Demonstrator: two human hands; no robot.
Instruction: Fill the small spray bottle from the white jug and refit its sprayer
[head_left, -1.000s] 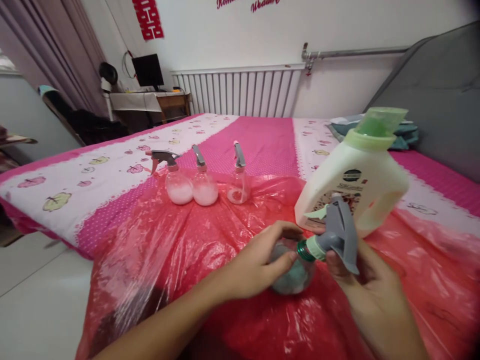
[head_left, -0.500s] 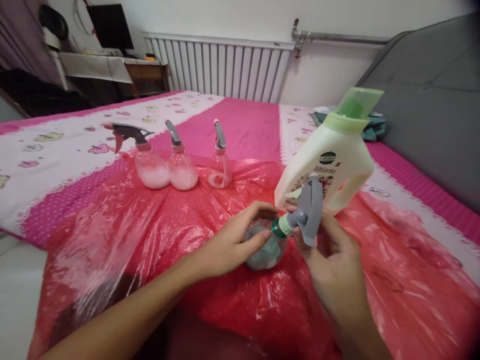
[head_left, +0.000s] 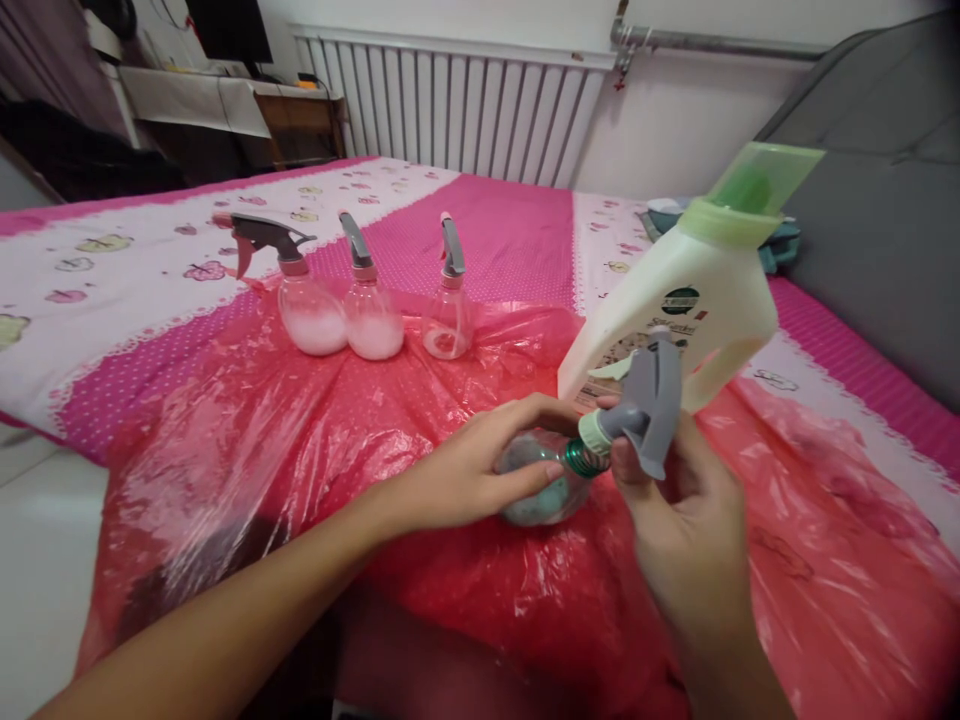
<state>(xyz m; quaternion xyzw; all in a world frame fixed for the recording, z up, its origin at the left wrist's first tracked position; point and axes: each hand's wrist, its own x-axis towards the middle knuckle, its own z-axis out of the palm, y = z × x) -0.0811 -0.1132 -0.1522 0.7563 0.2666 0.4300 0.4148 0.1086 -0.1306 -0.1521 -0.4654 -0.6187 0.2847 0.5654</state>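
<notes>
A small round clear spray bottle (head_left: 541, 492) with greenish liquid lies tilted on the red plastic sheet (head_left: 300, 440). My left hand (head_left: 480, 465) is wrapped around its body. My right hand (head_left: 675, 510) grips its grey trigger head (head_left: 645, 410) at the pale green collar, which sits at the bottle's green threaded neck. Just behind stands a cream detergent jug (head_left: 686, 310) with a green cap, leaning right.
Three clear spray bottles (head_left: 367, 310) with pink-and-grey triggers stand in a row at the back of the sheet, two holding white liquid. The sheet covers a pink patterned bed (head_left: 495, 210). A grey headboard (head_left: 885, 180) is at right, a white radiator (head_left: 457, 100) behind.
The view has dipped and shifted. My hands have kept hold of the bottle and trigger head; the head has turned a little in my right hand.
</notes>
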